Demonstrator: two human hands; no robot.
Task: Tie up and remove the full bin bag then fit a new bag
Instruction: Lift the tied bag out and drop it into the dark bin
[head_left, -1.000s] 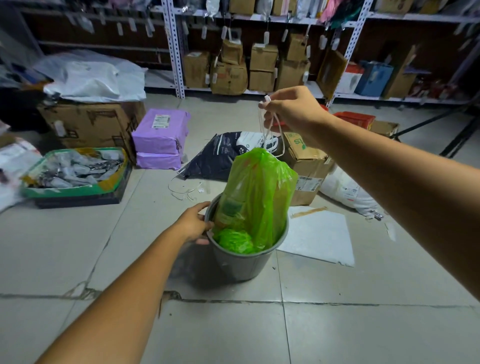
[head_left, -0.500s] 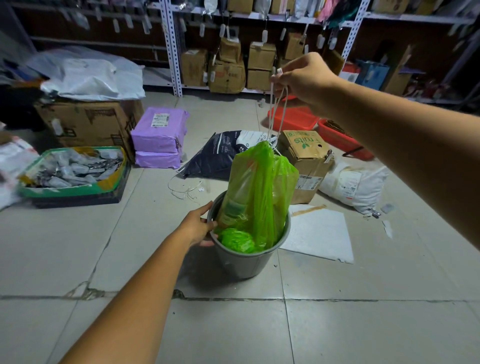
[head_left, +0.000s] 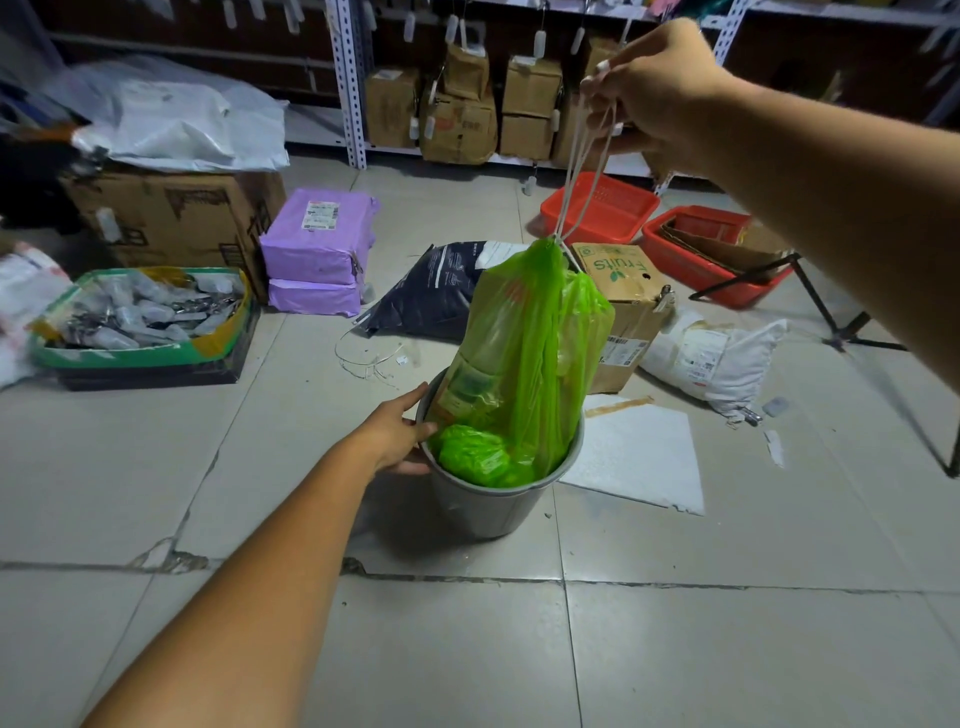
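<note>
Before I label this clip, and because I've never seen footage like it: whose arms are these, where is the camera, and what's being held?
No machine here: these are a person's two bare arms, seen from one wide-angle camera worn on their head, looking forward and down. The right hand pinches the white drawstring of a full green bin bag, which hangs cinched shut, its lower part inside a grey bin on the tiled floor. The left hand holds the bin's rim. Around it on the floor lie purple parcels, a cardboard box marked Fruits, red baskets, a dark mailer bag and a white sheet.
</note>
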